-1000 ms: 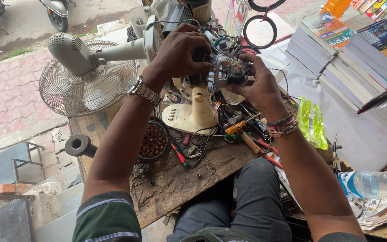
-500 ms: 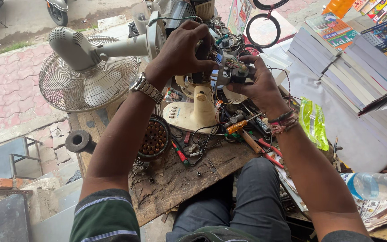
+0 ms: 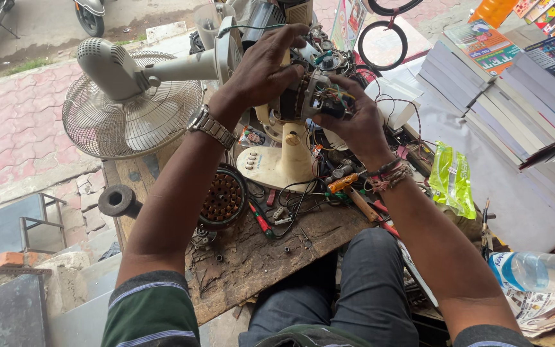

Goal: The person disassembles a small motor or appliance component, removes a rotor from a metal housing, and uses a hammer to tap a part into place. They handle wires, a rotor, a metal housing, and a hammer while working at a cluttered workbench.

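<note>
Both the left hand [image 3: 266,67] and right hand [image 3: 353,122] clamp their fingers on the fan motor [image 3: 309,96]. Its thin wires [image 3: 401,103] could snag and tear if the motor twists.

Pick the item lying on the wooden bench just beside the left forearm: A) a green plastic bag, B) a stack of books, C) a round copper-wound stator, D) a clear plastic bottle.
C: the round copper-wound motor stator lies on the worn wooden bench right beside the left forearm, while the left hand is up on the grey fan motor.

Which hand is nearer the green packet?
Right. The right hand grips the fan motor just up-left of the green packet; the left hand holds the motor's far side.
</note>
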